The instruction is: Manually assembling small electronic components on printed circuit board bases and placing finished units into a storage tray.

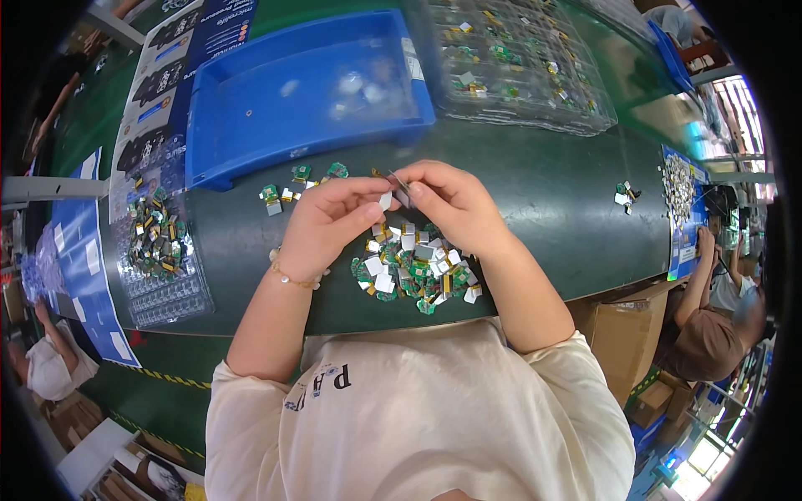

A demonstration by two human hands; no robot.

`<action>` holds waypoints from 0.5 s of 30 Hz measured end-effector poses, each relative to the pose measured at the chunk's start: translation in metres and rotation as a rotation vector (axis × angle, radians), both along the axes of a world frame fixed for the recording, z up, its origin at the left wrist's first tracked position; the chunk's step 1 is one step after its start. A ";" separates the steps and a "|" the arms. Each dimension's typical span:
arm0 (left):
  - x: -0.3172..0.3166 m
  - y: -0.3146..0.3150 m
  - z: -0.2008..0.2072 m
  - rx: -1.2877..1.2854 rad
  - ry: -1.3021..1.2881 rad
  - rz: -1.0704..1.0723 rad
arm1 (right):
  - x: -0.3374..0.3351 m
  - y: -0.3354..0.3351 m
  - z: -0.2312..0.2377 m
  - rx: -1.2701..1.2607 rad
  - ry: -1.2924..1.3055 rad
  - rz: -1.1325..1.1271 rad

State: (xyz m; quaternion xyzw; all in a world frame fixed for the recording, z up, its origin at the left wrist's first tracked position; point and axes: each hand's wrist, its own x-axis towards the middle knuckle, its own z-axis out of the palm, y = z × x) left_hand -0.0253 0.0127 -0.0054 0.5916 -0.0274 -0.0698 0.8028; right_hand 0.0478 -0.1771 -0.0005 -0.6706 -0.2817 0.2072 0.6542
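Both hands meet over the dark green table, above a pile of small green circuit boards [409, 265] with white and silver squares and yellow strips. My left hand [330, 221], a bracelet at its wrist, pinches a small white piece [385, 200] between thumb and fingers. Close beside it, my right hand [455, 204] grips a thin grey piece [400, 184], seen nearly edge-on. Whether the two pieces are joined cannot be made out. A few more circuit boards [302, 172] lie just beyond my left hand.
Beyond my hands stands a blue plastic bin [305, 154] with small whitish items inside. Stacked clear trays [522, 117] of boards are at the far right. A clear tray [167, 296] with piled boards lies left. A small cluster [626, 196] sits right; people work at both sides.
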 end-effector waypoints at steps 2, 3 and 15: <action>0.000 -0.003 -0.001 -0.031 -0.015 0.082 | 0.000 -0.002 -0.001 0.041 0.245 0.035; 0.001 -0.003 -0.001 -0.030 -0.015 0.081 | 0.002 -0.004 -0.003 -0.041 0.123 -0.008; 0.005 -0.007 -0.008 -0.163 0.131 0.106 | 0.001 -0.002 0.017 -0.218 0.208 0.003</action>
